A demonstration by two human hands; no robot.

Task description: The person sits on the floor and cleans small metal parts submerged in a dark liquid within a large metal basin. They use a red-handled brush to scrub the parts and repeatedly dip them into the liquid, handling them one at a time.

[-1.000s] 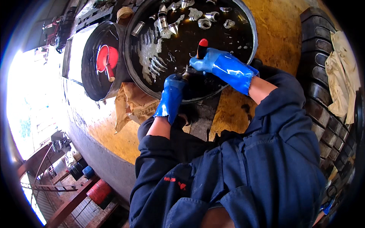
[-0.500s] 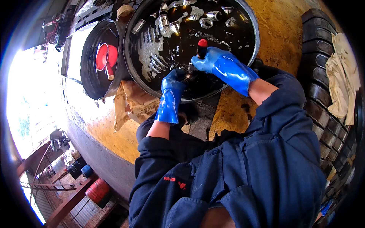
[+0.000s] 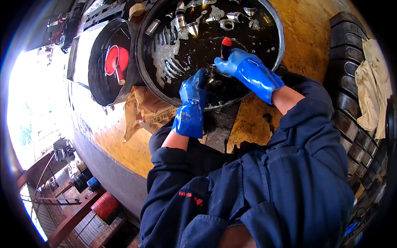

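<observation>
Over a large round black basin (image 3: 281, 41) of dark oily liquid, both my hands work in blue rubber gloves. My right hand (image 3: 244, 68) is closed round a black handle (image 3: 226, 50) with a red end, pointing away from me; the tool's working end is hidden. My left hand (image 3: 192, 93) is closed on a small shiny metal part (image 3: 213, 80) near the basin's near side. The part lies between the two hands, and its exact kind is hard to make out. Farther off in the liquid lie metal cylindrical parts, among them a ring-shaped part (image 3: 226, 25) and a cylinder (image 3: 152, 27).
Left of the basin stands a second black tub (image 3: 99, 89) with a red scoop (image 3: 116, 62) in it. A brown paper sack (image 3: 142, 107) lies below it. At the right, a pale cloth (image 3: 368, 78) hangs over a row of dark metal blocks (image 3: 347, 66).
My left hand has turned and shifted slightly right, showing more of the metal part. My right hand has moved a little right, with the red-ended handle now more upright.
</observation>
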